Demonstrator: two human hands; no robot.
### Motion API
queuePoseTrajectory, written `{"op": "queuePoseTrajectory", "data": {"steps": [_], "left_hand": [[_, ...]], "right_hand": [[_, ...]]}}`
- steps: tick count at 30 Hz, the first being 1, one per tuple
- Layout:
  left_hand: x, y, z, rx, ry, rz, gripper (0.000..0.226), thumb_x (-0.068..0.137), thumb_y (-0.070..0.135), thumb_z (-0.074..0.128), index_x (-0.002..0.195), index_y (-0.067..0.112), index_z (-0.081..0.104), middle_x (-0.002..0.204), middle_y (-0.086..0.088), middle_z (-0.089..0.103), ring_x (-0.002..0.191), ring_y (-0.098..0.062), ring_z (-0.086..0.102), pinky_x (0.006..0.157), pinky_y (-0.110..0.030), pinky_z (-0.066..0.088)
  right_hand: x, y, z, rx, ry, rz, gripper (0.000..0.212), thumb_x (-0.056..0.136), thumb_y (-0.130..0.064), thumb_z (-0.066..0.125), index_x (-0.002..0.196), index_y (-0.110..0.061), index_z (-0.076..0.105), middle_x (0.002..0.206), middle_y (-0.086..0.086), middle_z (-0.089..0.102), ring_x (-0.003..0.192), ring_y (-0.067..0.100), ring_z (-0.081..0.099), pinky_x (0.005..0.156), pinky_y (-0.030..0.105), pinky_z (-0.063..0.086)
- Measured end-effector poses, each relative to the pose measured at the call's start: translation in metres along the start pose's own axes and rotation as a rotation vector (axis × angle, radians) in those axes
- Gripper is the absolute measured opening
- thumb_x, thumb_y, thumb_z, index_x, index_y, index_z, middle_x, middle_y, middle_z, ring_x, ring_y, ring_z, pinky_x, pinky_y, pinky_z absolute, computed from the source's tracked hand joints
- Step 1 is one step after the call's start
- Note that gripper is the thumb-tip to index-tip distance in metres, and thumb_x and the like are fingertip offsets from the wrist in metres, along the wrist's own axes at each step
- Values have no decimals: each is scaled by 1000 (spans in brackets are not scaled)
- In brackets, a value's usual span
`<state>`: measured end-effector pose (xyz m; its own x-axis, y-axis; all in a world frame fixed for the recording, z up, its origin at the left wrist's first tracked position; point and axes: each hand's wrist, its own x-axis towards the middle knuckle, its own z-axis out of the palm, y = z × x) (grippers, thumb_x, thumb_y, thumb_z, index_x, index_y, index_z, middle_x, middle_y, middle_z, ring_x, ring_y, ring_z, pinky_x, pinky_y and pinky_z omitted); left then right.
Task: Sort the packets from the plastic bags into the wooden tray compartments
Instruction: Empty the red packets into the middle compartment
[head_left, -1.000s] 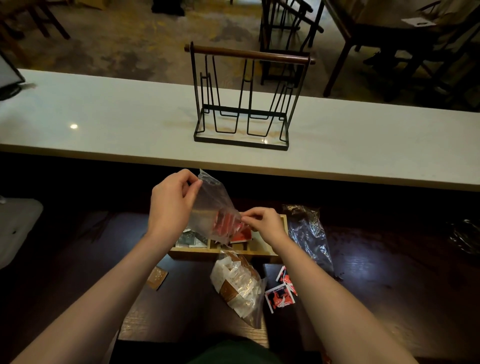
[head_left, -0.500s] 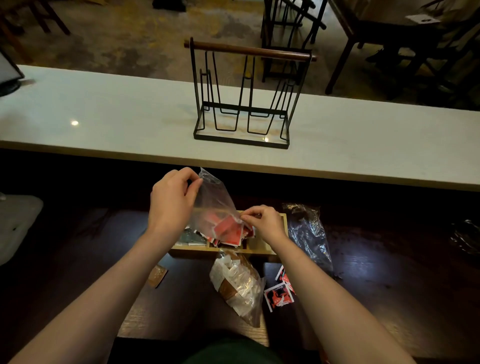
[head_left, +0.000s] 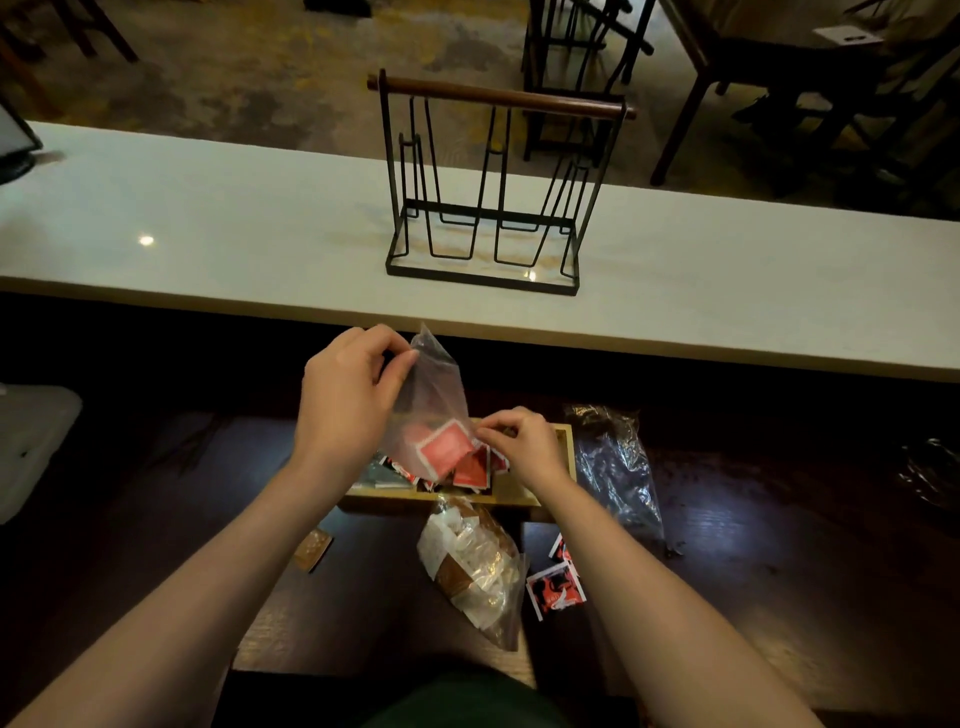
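gripping clear bag (head_left: 434, 384) edges above wooden tray (head_left: 563, 441).

your forearms are bare right down to the wrists, with no sleeves showing on them. your left hand (head_left: 345, 397) and right hand (head_left: 522, 444) wear no gloves, rings, watch or bands that show. at the bottom edge sits a dark green garment (head_left: 467, 699), plain and unmarked.

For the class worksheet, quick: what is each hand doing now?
Left hand: closed, pinching the clear bag.
Right hand: closed, pinching that bag's lower edge.
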<state>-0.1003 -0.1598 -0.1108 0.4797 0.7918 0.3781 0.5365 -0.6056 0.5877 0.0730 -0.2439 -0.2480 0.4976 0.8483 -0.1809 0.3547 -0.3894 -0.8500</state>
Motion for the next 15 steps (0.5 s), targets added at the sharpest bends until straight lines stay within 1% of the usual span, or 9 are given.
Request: {"op": "queuePoseTrajectory", "data": {"steps": [1,2,3,4,7,10,12,15], "left_hand": [[-1,2,0,-15,2,5,9,87,15,64,79,11,64,64,16,42,62,0,45,59,-10,35],[0,3,-1,-24,14,18,9,87,15,64,78,12,63,63,17,41,62,-1,45,60,-11,36],[1,4,0,-32,16,25,10,87,15,64,78,12,63,62,17,40,61,-1,44,59,-13,36],[-1,6,-1,-36,9,26,10,87,15,64,78,12,62,61,18,39,61,-1,45,59,-14,37],[-4,7,1,-58,20,51,10,87,14,64,77,12,62,60,19,38,61,2,46,58,-10,34],[-5,1,3,-98,28,-9,11,88,15,64,77,13,62,59,16,40,60,-2,46,57,-11,35],[-4,-4,5,-114,47,-8,10,88,14,63,78,13,63,61,14,43,61,-4,46,58,-12,36],[-3,-11,7,-99,76,-17,9,87,13,64,79,11,64,65,10,46,63,-4,47,60,-11,36]], "right_hand": [[0,2,3,9,6,4,7,81,-24,72,88,-25,74,86,-8,56,83,12,57,68,27,53],[1,2,4,17,9,-6,7,80,-24,73,85,-28,74,84,-10,56,84,14,59,72,37,55],[1,1,5,28,5,0,8,79,-23,73,83,-31,73,83,-10,58,85,16,61,74,42,56],[2,3,5,69,-2,24,11,79,-21,73,81,-32,73,84,-9,61,85,17,63,75,43,56],[-1,1,4,204,-15,32,19,81,-12,71,79,-31,72,81,-10,69,80,11,65,76,29,52],[-1,2,2,267,6,35,16,82,-8,68,82,-24,72,78,-12,69,74,-4,63,73,18,50],[-4,0,0,309,21,34,14,84,-6,66,85,-18,71,78,-10,68,69,-9,61,68,11,47],[-5,1,-5,369,45,65,12,86,-5,63,88,-14,70,79,-6,68,66,-9,60,59,8,44]]}}
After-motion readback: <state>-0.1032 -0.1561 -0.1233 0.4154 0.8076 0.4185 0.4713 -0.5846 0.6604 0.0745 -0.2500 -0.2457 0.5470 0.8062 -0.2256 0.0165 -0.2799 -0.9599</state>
